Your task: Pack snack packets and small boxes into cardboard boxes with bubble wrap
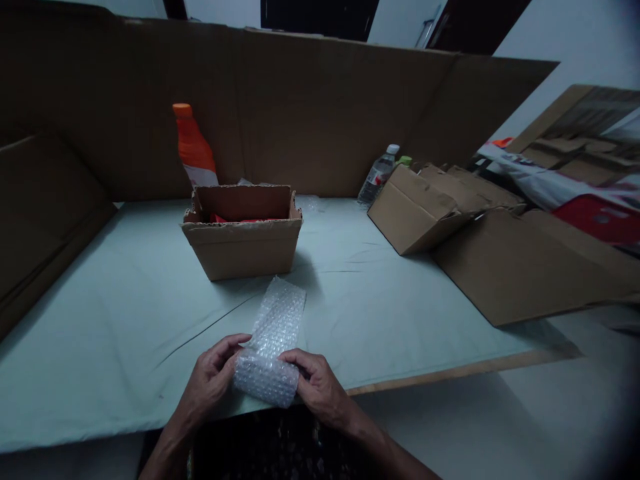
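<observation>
A strip of clear bubble wrap (280, 313) lies on the pale green cloth near the front edge. Its near end is rolled into a thick bundle, and whatever may be inside cannot be made out. My left hand (215, 373) grips the left end of this roll with curled fingers. On the other end, my right hand (317, 383) closes round the roll, thumb on top. The loose tail of the wrap stretches away from me toward an open cardboard box (245, 250) with something red inside.
Behind the box stands an orange bottle (195, 147). A clear plastic bottle (379, 175) leans by a tilted cardboard box (425, 207) at the right. Cardboard panels (320, 113) wall the back and left. The green cloth (125, 287) covers the table.
</observation>
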`<move>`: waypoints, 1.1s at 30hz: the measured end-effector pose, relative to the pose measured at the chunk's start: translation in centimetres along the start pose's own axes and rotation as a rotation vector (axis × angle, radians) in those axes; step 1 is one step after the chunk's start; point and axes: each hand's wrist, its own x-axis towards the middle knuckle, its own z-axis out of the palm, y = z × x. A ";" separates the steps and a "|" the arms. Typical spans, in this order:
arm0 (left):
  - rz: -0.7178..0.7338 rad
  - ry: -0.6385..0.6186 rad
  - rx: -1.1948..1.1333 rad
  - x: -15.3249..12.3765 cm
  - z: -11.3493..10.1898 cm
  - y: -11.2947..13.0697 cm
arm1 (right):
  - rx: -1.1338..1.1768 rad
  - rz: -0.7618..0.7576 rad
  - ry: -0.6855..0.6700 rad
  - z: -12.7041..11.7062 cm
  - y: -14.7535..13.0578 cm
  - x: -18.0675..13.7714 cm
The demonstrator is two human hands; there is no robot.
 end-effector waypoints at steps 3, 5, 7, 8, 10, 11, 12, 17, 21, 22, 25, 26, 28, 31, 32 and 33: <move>0.004 0.012 -0.009 0.0 0.1 0.0 | 0.002 0.006 -0.001 0.0 -0.1 0.0; 0.013 0.021 -0.005 0.0 0.1 0.1 | 0.004 0.007 -0.005 -0.1 -0.1 0.0; 0.023 0.023 0.010 0.0 0.1 0.2 | -0.005 -0.004 -0.003 -0.1 -0.1 0.0; 0.028 0.022 0.019 0.0 0.1 0.2 | -0.014 -0.010 0.001 -0.1 -0.1 -0.1; 0.037 0.020 0.034 0.0 0.1 0.2 | -0.029 -0.016 0.001 -0.1 -0.1 -0.1; 0.040 0.017 0.037 0.0 0.1 0.2 | -0.032 -0.014 -0.003 -0.2 -0.1 -0.1; 0.041 0.016 0.039 0.0 0.1 0.2 | -0.031 -0.010 -0.007 -0.2 -0.2 -0.1; 0.043 0.032 0.048 -0.1 0.1 0.2 | -0.023 0.003 -0.006 -0.1 -0.4 -0.1; 0.057 0.021 0.041 -0.1 0.1 0.0 | -0.020 -0.006 -0.005 -0.1 -0.5 -0.1; 0.059 0.021 0.041 -0.1 0.0 -0.1 | -0.021 -0.006 -0.004 -0.1 -0.5 -0.1; 0.061 0.019 0.037 -0.1 0.0 -0.2 | -0.024 -0.003 -0.005 -0.1 -0.4 -0.1; 0.061 0.018 0.035 -0.1 0.0 -0.2 | -0.025 -0.005 -0.003 -0.1 -0.4 0.0; 0.065 0.016 0.038 0.0 0.0 -0.2 | -0.026 -0.003 0.004 -0.1 -0.4 0.0; 0.071 0.024 0.049 0.0 0.0 -0.2 | -0.025 0.011 0.006 -0.1 -0.4 0.0; 0.069 0.024 0.049 0.0 0.0 -0.2 | -0.025 0.014 0.006 0.0 -0.4 0.0; 0.065 0.025 0.046 0.0 0.1 -0.1 | -0.024 0.017 0.003 0.0 -0.4 0.0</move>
